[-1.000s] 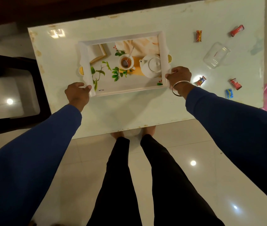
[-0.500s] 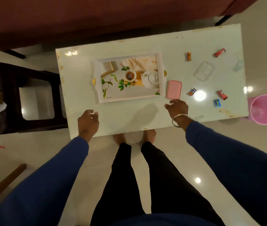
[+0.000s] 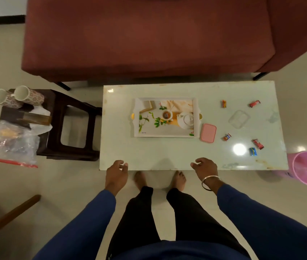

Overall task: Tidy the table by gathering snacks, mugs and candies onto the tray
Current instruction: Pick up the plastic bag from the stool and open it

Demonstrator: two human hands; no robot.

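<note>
The tray lay on the bench, released since a second before. Left hand and right hand had withdrawn to the near edge, fingers loosely curled, grasping nothing; candies remained scattered rightward.

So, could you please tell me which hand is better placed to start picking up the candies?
The right hand: the candies lie right of the tray, on its side of the table. The empty left hand would have to cross over.
</note>
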